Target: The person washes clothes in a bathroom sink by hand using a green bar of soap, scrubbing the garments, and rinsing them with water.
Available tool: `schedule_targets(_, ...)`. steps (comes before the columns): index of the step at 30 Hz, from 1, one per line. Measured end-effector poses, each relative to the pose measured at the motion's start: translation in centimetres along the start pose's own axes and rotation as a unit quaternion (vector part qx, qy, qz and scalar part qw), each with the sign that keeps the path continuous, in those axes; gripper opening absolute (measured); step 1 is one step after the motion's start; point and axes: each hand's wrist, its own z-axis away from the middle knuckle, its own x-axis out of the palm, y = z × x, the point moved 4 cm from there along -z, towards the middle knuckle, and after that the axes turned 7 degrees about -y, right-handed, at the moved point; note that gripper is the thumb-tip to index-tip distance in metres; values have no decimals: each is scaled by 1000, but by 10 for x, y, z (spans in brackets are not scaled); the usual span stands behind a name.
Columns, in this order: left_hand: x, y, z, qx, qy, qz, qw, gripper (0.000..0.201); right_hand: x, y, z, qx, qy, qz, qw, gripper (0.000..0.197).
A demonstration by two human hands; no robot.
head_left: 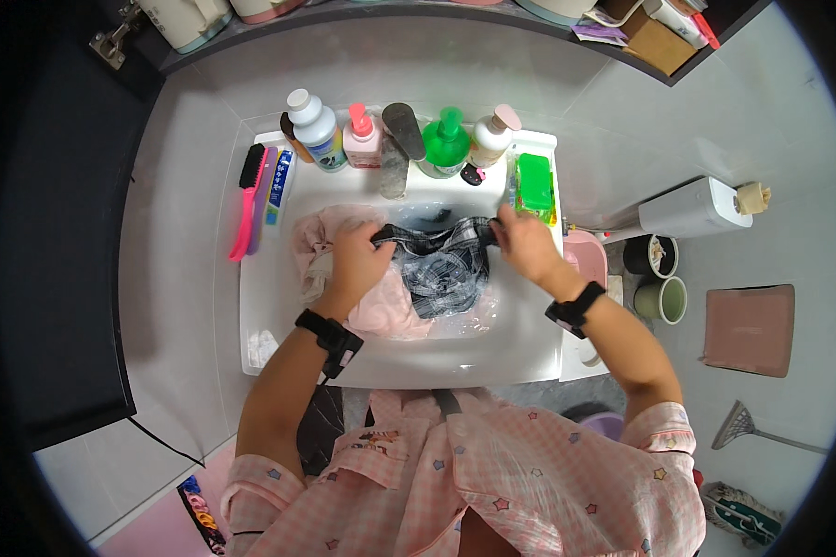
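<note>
A wet dark plaid garment (444, 274) hangs into the basin of a white sink (399, 364), its waistband-like edge stretched between my two hands. My left hand (359, 258) grips that edge at its left end. At the right end, my right hand (527, 243) pinches the band near the basin's right side. Pale pink cloth (387, 308) lies bunched in the water on the left, under my left hand and beside the plaid fabric. The garment's lower part rests in the basin, and its exact kind cannot be made out.
Behind the basin stand a tap (395, 172), a white bottle (314, 130), a pink pump bottle (362, 139), a green pump bottle (447, 144) and a cream pump bottle (492, 136). A pink brush (249, 204) lies left; a green soap box (534, 183) sits right. A dark shelf (362, 13) overhangs.
</note>
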Motion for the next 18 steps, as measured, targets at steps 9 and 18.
schedule_targets(9, 118, 20, 50, -57, -465, -213, 858, 27, 117, -15, 7, -87, -395, 200, 893, 44)
schedule_targets(18, 134, -57, 25, -186, -437, -244, 845, 27, 161, 5, -24, -6, -389, 195, 900, 34)
